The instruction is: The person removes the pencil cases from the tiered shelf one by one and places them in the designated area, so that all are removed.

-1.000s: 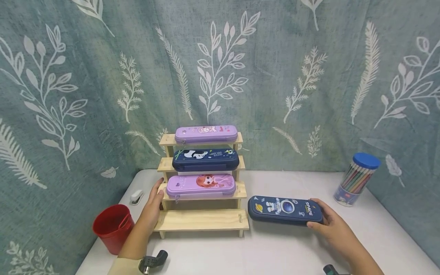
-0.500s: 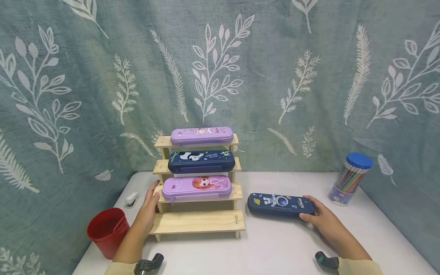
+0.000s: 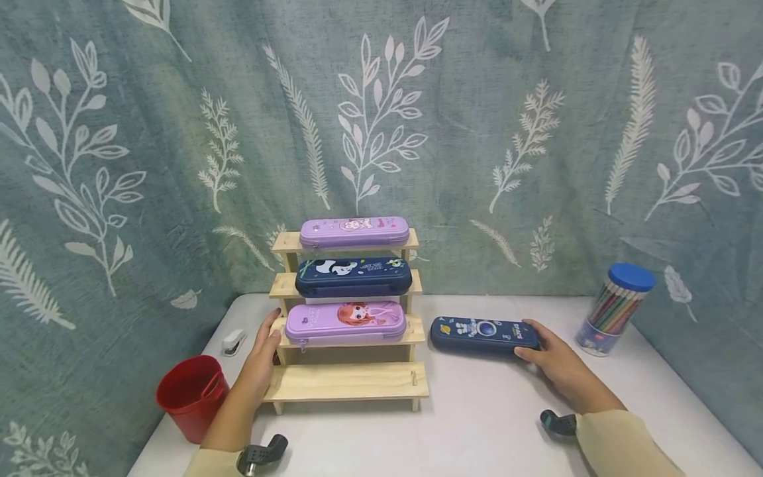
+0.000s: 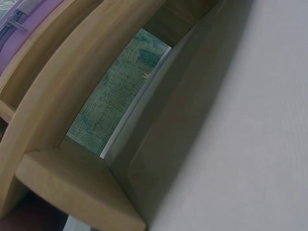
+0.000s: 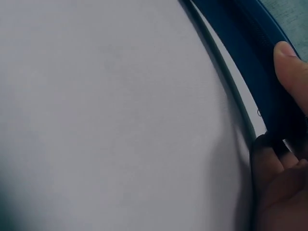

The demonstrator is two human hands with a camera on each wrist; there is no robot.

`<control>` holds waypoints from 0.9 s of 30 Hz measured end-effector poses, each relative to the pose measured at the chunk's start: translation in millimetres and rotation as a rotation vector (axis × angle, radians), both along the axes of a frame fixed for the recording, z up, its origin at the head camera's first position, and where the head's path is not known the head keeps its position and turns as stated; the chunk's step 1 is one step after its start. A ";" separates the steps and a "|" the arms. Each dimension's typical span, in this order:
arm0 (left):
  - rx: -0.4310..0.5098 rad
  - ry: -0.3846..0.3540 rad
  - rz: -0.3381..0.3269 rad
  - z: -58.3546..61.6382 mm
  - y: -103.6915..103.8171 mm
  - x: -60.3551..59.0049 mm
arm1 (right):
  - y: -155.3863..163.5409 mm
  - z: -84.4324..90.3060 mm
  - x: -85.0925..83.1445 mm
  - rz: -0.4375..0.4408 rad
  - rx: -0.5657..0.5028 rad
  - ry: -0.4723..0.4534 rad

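Note:
A four-tier wooden rack (image 3: pixel 346 383) stands on the white table, its lowest shelf bare. My left hand (image 3: pixel 257 364) holds its left end, at the second shelf from the bottom. In the left wrist view the rack's pale wood (image 4: pixel 82 187) fills the left side, with the fingers mostly hidden. To the right of the rack, my right hand (image 3: pixel 554 361) grips the right end of a dark blue pencil case (image 3: pixel 477 336) printed with an astronaut. Seen from the right wrist, the thumb (image 5: pixel 288 67) presses the blue case (image 5: pixel 240 43), with a light gap along its lower edge.
On the rack lie a purple case (image 3: pixel 352 232) at the top, a panda case (image 3: pixel 352 277) below and a purple girl-print case (image 3: pixel 342 323). A red bucket (image 3: pixel 191 397) and white stapler (image 3: pixel 234 342) stand left. A blue-lidded pencil tub (image 3: pixel 616 311) stands at right.
My right hand has moved the blue pencil case a little farther back, still right of the rack. The left hand stays on the rack, and the head view has shifted slightly.

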State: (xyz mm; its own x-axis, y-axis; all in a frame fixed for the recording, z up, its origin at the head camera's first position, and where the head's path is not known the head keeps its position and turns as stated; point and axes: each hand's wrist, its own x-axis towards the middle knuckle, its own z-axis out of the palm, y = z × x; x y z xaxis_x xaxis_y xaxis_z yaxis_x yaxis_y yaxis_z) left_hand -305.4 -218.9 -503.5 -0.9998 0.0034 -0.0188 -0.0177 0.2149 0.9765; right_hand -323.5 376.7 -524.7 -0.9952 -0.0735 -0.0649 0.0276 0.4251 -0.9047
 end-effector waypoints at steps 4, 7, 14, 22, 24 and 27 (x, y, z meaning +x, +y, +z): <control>-0.001 0.009 0.001 -1.3 0.4 -1.7 | 2.9 -0.8 -6.7 -0.048 0.066 0.025; 0.010 0.020 -0.009 -3.3 1.6 -1.6 | 7.3 -5.1 -8.5 -0.100 0.134 0.043; 0.012 0.023 0.002 -2.1 2.4 -0.4 | 7.9 -9.9 -10.0 -0.124 0.147 0.056; 0.003 0.014 0.003 -3.0 0.8 -2.3 | 5.3 -6.4 -9.5 -0.142 0.128 0.046; -0.003 0.007 0.004 -3.5 0.1 -2.3 | 4.5 -6.6 -9.5 -0.144 0.130 0.053; -0.001 0.004 0.008 -3.2 -0.6 -2.0 | 3.4 -6.8 -10.6 -0.154 0.151 0.068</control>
State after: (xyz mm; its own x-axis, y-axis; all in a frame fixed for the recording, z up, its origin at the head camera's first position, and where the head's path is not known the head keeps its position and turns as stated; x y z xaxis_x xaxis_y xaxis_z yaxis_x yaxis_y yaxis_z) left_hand -307.4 -219.5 -506.7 -0.9999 -0.0043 -0.0149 -0.0155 0.2154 0.9764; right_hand -334.1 380.1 -531.5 -0.9964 0.0852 0.0043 0.0435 0.5514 -0.8331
